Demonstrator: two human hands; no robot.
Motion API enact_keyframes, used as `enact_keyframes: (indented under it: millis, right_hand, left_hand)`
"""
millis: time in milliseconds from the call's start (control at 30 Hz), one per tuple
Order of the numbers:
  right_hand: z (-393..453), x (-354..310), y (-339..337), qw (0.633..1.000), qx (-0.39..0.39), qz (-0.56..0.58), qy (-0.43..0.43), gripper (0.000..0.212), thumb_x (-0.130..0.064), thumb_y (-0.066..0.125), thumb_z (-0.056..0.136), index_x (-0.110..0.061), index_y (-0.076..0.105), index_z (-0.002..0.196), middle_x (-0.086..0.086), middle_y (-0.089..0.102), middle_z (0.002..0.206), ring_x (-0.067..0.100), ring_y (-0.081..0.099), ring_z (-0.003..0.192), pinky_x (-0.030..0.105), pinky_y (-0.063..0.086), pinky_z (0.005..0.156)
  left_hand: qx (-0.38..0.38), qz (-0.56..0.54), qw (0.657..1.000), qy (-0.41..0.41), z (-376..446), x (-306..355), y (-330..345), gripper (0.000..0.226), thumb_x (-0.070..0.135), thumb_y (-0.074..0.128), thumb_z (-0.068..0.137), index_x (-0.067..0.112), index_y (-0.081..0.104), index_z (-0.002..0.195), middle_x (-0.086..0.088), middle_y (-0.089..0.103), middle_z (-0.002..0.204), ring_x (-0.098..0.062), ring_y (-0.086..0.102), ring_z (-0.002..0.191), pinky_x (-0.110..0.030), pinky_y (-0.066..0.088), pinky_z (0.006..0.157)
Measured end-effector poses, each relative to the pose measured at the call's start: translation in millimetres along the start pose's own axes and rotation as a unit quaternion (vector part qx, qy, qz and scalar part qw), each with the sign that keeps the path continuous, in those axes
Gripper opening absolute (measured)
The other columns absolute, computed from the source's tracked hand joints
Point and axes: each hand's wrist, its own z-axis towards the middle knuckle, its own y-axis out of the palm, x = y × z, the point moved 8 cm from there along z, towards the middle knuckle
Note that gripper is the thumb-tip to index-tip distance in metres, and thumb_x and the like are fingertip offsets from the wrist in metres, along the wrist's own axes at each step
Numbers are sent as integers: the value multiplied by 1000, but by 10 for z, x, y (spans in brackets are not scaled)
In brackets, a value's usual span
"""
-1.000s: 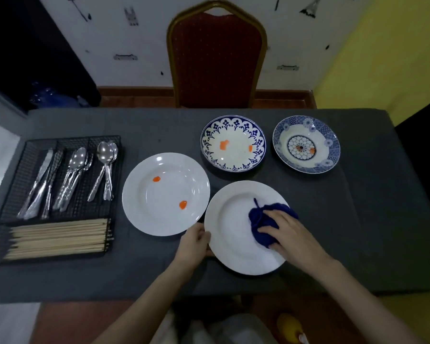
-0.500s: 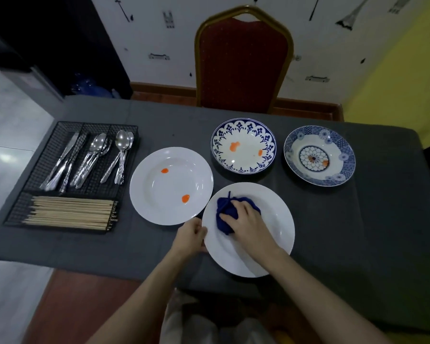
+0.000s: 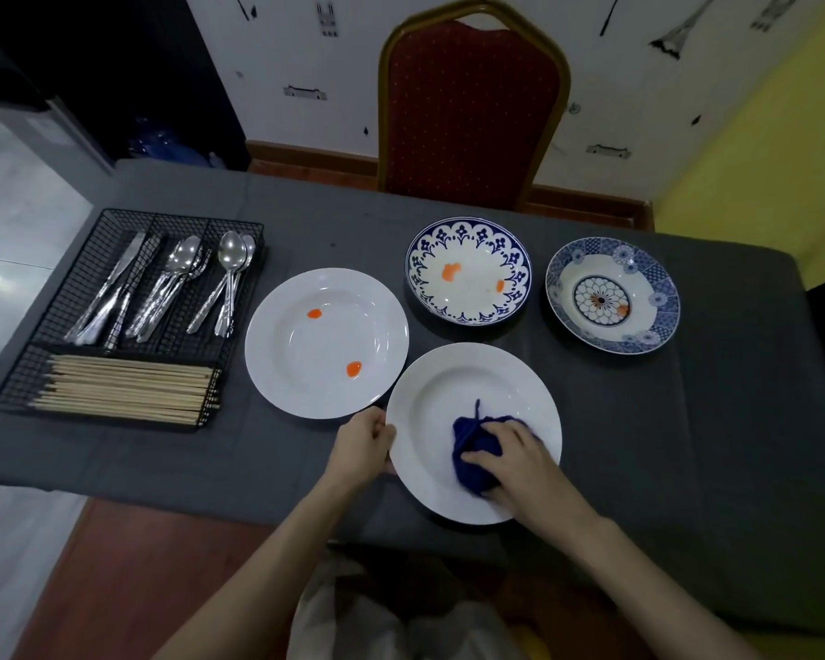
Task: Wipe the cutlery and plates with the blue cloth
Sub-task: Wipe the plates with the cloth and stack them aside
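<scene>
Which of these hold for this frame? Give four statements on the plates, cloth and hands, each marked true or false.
1. The right hand presses the blue cloth on the near plate. True.
2. The left hand holds a spoon. False: it grips the near plate's rim.
3. The left white plate has orange spots. True.
4. The chopsticks lie on a plate. False: they lie in the wire tray.

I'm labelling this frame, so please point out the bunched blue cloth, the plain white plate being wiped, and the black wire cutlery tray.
bunched blue cloth [image 3: 470, 447], head view, exposed folds
plain white plate being wiped [image 3: 453, 373], head view, far rim
black wire cutlery tray [image 3: 115, 214], head view, far wall
</scene>
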Motion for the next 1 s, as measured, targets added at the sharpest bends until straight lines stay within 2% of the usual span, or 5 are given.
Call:
enact_keyframes:
  millis: [200,400,567,800,1000]
  right_hand:
    - [387,-334,36,999,40,13,-20,54,-18,82,63,-20,65,114,14,51,129,35,46,118,47,49,91]
    - [719,-146,-174,996,80,-17,39,50,-19,79,70,-20,61,117,17,47,132,37,44,117,49,49,87]
    - [438,169,-198,990,81,-50,103,52,-14,79,68,-22,60,116,14,49,130,34,47,113,42,50,82]
    - [-45,163,-173,999,-19,25,6,48,-26,63,84,-30,51,131,1,32,145,23,26,133,38,32,107]
    - [-176,-122,-185,989,51,136,-25,49,-24,67,84,-30,52,131,0,30,147,20,21,136,34,22,114]
  left_hand:
    - [-6,25,1000,4,13,24,15,17,9,48,93,-7,54,92,-23,67,87,-31,71,74,-45,62,64]
    - [-15,25,1000,4,17,64,15,17,6,47,93,-10,50,91,-28,63,90,-36,70,75,-43,62,58]
    - [-52,-42,997,25,-4,15,45,14,6,47,95,-7,49,90,-18,55,81,-21,63,68,-43,62,65]
    - [-75,-62,994,57,-15,18,57,13,-1,46,94,0,54,104,-27,57,92,-34,66,82,-37,61,64]
    - [-91,-58,988,112,-124,318,160,23,2,44,95,15,56,110,-22,62,87,-20,61,73,-28,52,60]
